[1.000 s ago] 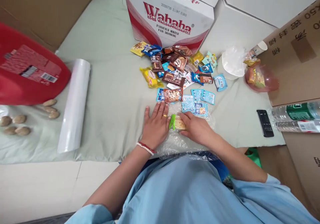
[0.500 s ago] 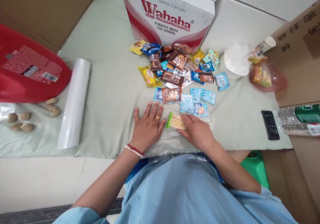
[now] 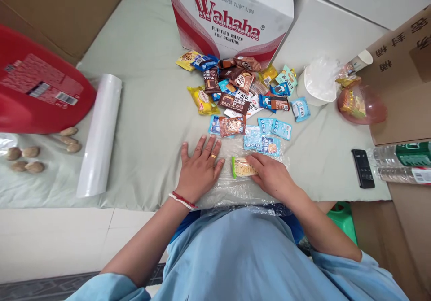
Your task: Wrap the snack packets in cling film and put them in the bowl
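My left hand (image 3: pixel 199 171) lies flat with fingers spread at the left edge of a clear plastic bag (image 3: pixel 232 191). Over the bag, my right hand (image 3: pixel 272 175) grips the right end of a packaged cracker (image 3: pixel 243 167), a pale, speckled snack with a green wrapper edge at its left. The fingers hide its right end. Just beyond are flat light-blue sachets (image 3: pixel 266 146) and a brown-wrapped cookie (image 3: pixel 232 126). Behind them spreads a pile of small wrapped snacks (image 3: pixel 235 99) in brown, yellow, blue and white.
A white-and-red water carton (image 3: pixel 232 27) stands behind the pile. To the left are a plastic roll (image 3: pixel 100 135), a red container (image 3: pixel 40 85) and several walnuts (image 3: pixel 31 152). On the right are a white bowl (image 3: pixel 315 85), a pink bowl (image 3: pixel 373 106), a black phone-like device (image 3: pixel 362 168) and bottles (image 3: pixel 387 154).
The cracker has shifted slightly right and turned straighter in my right hand. My left hand stays flat in nearly the same place. The whole view has shifted a little.
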Tool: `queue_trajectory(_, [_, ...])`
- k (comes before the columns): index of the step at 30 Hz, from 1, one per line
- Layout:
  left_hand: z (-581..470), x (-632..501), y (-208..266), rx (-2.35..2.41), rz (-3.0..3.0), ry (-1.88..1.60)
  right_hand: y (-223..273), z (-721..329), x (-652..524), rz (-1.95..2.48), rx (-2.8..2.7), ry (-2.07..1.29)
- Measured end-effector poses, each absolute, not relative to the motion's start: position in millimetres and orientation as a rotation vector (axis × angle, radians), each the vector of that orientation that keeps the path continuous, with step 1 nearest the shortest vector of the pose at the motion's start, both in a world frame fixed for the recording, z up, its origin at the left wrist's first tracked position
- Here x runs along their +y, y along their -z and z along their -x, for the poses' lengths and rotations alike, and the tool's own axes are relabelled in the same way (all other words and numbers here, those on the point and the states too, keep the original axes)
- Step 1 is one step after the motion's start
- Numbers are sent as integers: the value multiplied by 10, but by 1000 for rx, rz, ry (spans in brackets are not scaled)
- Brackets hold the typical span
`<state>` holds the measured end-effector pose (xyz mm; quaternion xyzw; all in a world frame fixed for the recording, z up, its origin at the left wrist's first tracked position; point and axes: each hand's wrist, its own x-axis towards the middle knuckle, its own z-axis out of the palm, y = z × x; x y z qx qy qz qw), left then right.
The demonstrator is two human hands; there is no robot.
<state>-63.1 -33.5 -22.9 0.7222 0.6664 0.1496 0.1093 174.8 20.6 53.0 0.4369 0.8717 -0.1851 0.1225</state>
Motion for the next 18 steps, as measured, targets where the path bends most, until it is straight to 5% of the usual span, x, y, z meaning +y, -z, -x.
queue_trajectory(6, [670,-341,245,1960,-2123,-479,-486,-2180,174,-1485,2812,742])
queue_trajectory(10, [738,-442,264,2029,-2211,-806,-531,-2627,-16,-1335,3065,873])
queue_trajectory(13, [846,-589,217,1572,-2471,-991,-457,-2827,-240,-1014,3006,879])
queue_trajectory(18, [1078,-809,89,884,-2352,-592,-174,-2918,-449,-1101,3009,729])
